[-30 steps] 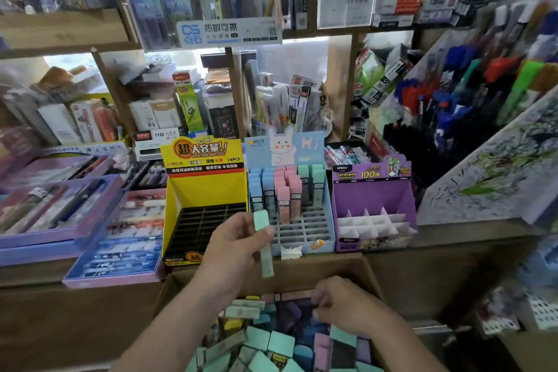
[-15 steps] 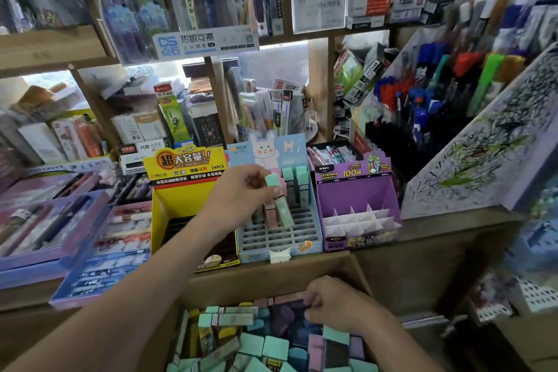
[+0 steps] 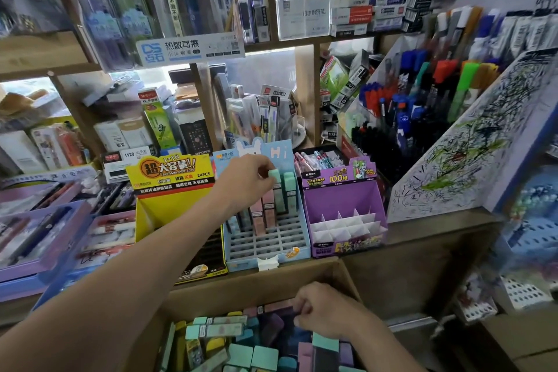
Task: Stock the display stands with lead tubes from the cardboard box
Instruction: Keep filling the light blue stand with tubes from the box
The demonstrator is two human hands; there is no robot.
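Fingers [image 3: 265,170] pinch mint tube [image 3: 275,180] (blue stand [image 3: 297,246]).

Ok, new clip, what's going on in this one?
A person is restocking a stationery shelf. The left hand holds a mint-green lead tube by its top, upright among the back rows of the blue rabbit display stand, beside green and pink tubes already standing there; the front slots are empty. The right hand is down in the cardboard box, fingers closed on loose tubes. The purple stand has empty dividers.
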